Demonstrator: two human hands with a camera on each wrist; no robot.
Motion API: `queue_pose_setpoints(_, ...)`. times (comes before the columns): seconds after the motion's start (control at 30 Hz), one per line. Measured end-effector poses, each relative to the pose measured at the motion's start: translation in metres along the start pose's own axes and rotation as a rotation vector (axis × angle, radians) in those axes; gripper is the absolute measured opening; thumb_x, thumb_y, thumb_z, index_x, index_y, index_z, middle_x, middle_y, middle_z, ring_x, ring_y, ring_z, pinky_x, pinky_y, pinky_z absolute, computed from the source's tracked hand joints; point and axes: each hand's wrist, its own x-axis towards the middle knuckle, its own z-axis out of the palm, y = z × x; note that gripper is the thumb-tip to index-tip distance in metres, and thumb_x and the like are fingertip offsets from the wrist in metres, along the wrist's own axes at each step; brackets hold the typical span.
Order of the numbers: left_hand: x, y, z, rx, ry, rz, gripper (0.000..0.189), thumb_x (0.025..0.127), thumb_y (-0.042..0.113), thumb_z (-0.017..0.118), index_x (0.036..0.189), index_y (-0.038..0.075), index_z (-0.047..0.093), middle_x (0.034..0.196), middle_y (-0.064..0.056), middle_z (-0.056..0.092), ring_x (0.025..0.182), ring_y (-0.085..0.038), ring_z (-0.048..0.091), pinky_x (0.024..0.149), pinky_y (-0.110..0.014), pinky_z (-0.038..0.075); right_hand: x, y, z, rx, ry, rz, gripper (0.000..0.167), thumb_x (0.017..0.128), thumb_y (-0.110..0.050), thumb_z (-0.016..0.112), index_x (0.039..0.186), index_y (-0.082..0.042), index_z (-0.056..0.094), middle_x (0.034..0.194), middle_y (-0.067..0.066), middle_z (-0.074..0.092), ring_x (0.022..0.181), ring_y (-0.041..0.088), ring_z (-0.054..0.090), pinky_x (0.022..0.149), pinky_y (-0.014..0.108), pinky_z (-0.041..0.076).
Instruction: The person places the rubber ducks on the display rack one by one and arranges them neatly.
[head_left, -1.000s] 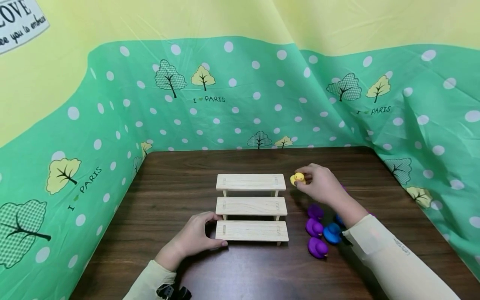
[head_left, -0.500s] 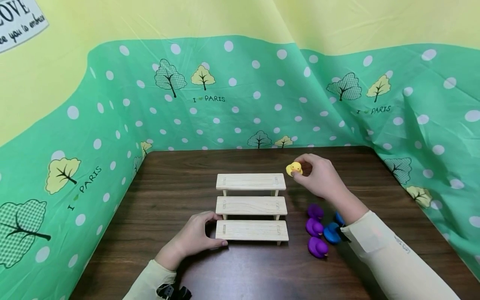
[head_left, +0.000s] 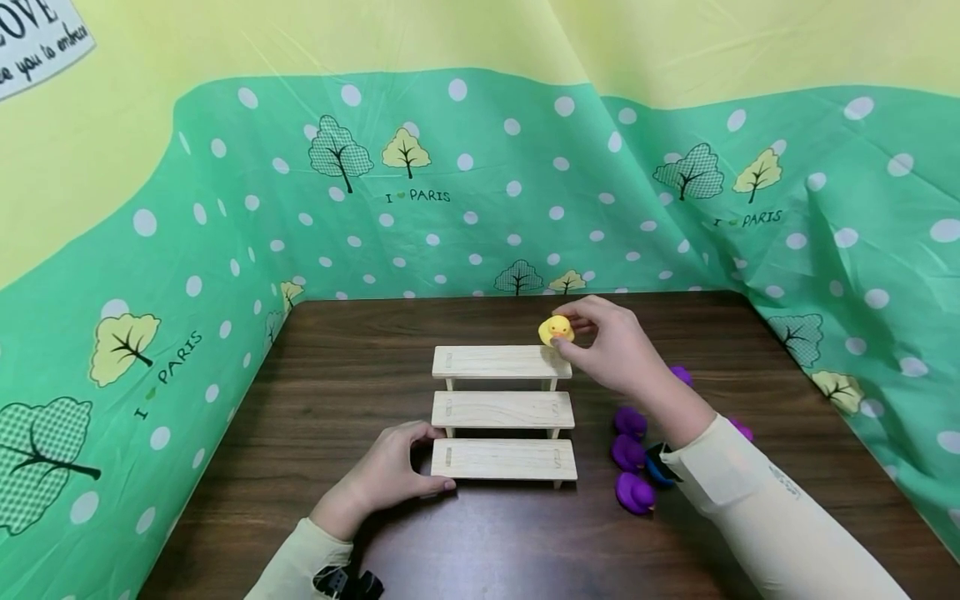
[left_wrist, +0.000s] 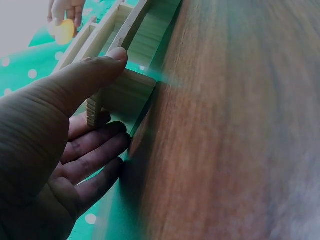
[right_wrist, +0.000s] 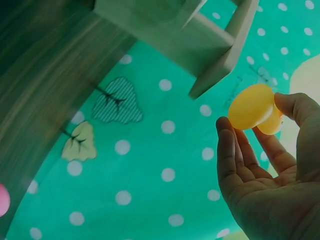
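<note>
A three-step wooden stand (head_left: 502,459) rests on the dark table. My left hand (head_left: 386,473) grips the left end of its lowest step, and in the left wrist view the thumb (left_wrist: 95,72) lies along the step's front edge with the fingers (left_wrist: 100,150) round the end. Between thumb and fingertips, my right hand (head_left: 611,346) pinches a yellow rubber duck (head_left: 556,330). The duck is at the right end of the top step, upright in the head view. In the right wrist view, the same duck (right_wrist: 252,107) appears apart from the stand (right_wrist: 220,65).
Purple rubber ducks (head_left: 635,493) stand in a row right of the stand. A blue duck (head_left: 658,471) is partly hidden by the right wrist, and another purple duck (head_left: 681,375) shows behind the forearm. Green dotted cloth (head_left: 465,225) hangs round the table's back and sides.
My right hand has carried the yellow duck leftward and a little up, from beside the stand to the right end of the top step. The left hand has stayed put.
</note>
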Motion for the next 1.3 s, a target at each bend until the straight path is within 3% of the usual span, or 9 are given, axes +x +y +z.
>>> queue_pose_setpoints(0.43,0.0,-0.002,0.001,0.012,-0.002,0.022,0.053,0.068,0.03,0.1,0.11,0.015,0.07,0.107,0.011,0.07,0.104,-0.008,0.066,0.095,-0.035,0.055,0.012,-0.026,0.027,0.107,-0.043,-0.084,0.03,0.09,-0.018,0.084,0.118,-0.013,0.074,0.109,-0.005,0.068,0.097,0.015,0.068,0.087,0.036,0.06)
queue_pose_setpoints(0.87,0.001,-0.004,0.0,0.005,0.0,0.023,0.053,0.068,0.03,0.1,0.109,0.017,0.07,0.106,0.012,0.07,0.103,-0.008,0.066,0.095,-0.034,0.055,0.025,-0.043,0.059,0.119,-0.082,-0.137,0.033,0.088,-0.017,0.087,0.118,-0.011,0.075,0.108,-0.006,0.069,0.096,0.01,0.068,0.086,0.034,0.06)
queue_pose_setpoints(1.3,0.001,-0.006,0.0,-0.01,-0.011,0.009,0.051,0.069,0.03,0.1,0.109,0.018,0.07,0.105,0.013,0.069,0.101,-0.007,0.066,0.094,-0.034,0.055,0.033,-0.051,0.077,0.102,-0.126,-0.107,0.034,0.087,-0.019,0.087,0.118,-0.015,0.076,0.109,-0.008,0.069,0.1,0.01,0.066,0.089,0.036,0.058)
